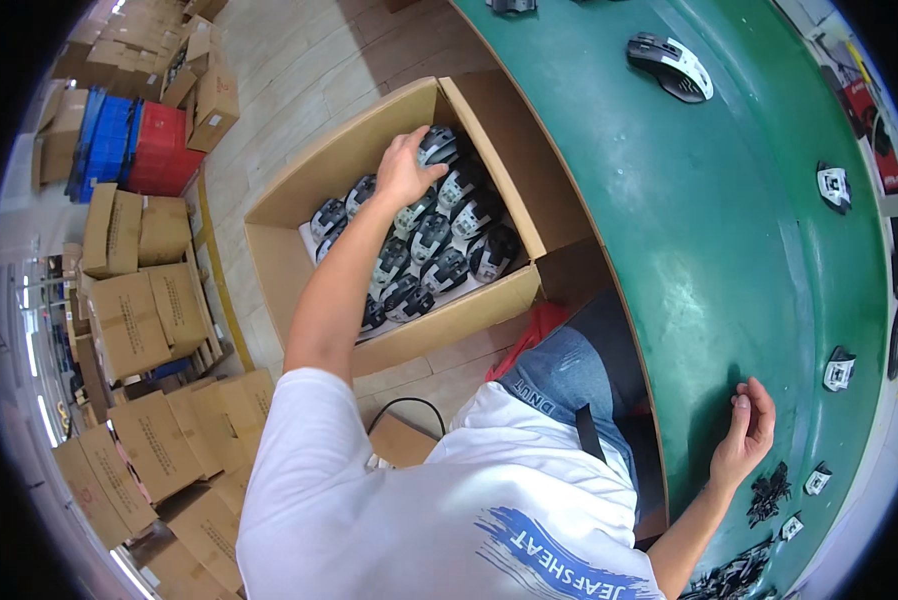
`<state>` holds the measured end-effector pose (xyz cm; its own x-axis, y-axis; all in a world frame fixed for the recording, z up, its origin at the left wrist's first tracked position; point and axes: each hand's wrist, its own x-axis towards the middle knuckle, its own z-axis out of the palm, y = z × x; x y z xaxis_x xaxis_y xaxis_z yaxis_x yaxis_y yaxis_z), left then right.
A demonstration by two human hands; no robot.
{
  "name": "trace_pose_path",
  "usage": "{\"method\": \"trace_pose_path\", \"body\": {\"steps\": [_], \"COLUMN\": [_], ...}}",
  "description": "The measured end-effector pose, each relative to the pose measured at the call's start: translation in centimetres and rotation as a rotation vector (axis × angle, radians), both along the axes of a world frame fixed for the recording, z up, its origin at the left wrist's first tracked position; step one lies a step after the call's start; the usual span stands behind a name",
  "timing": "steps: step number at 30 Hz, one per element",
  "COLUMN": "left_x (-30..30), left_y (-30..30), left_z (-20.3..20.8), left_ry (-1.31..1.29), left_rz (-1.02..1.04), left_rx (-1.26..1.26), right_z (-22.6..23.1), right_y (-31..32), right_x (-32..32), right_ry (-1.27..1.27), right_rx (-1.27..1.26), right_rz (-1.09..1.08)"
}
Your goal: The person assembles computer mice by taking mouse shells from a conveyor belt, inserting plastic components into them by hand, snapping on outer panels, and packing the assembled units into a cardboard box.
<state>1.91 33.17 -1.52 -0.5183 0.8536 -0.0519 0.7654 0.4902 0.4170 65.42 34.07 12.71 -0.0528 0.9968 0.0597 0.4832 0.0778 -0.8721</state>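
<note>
At eleven o'clock of the view: one open cardboard box (459, 320), flaps up, beside the curved edge of the green bench (659, 240). Contents: black-and-grey computer mice (429, 238), set close together in rows on a pale layer.

Left hand (406, 172): inside the box, towards its one o'clock corner, thumb and fingers moderately spread around the near side of one grey-and-black mouse (438, 147), touching it; whether gripped, cannot tell.

Right hand (745, 437): at four o'clock, above the bench, fingers bent, thumb near the fingertips with a narrow gap; whether something small is held, cannot tell.

On the bench: one black-and-white mouse (669, 67), between one and two o'clock, well apart from both hands; one white-and-black piece (834, 187), between two and three; a similar piece (839, 368), just past three; two small white pieces (817, 478), at four, near a cluster of small black parts (769, 492); a larger black heap (734, 575), between four and five.

Floor side: red crate (166, 150) and blue crates (107, 140), ten o'clock; stacked cartons (134, 320), eight to nine o'clock.
</note>
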Motion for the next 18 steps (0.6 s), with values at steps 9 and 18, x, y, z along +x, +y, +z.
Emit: {"method": "trace_pose_path", "body": {"steps": [9, 18], "left_x": [0.8, 1.7], "left_y": [4.3, 2.9], "left_z": [-5.7, 2.8], "left_ry": [0.195, -0.067], "left_rz": [0.014, 0.221], "left_rx": [-0.091, 0.485], "right_z": [1.8, 2.9], "right_y": [0.9, 2.3], "right_x": [-0.8, -1.2], "right_ry": [-0.07, -0.024], "right_rx": [-0.016, 0.199], "right_rz": [0.013, 0.189]}}
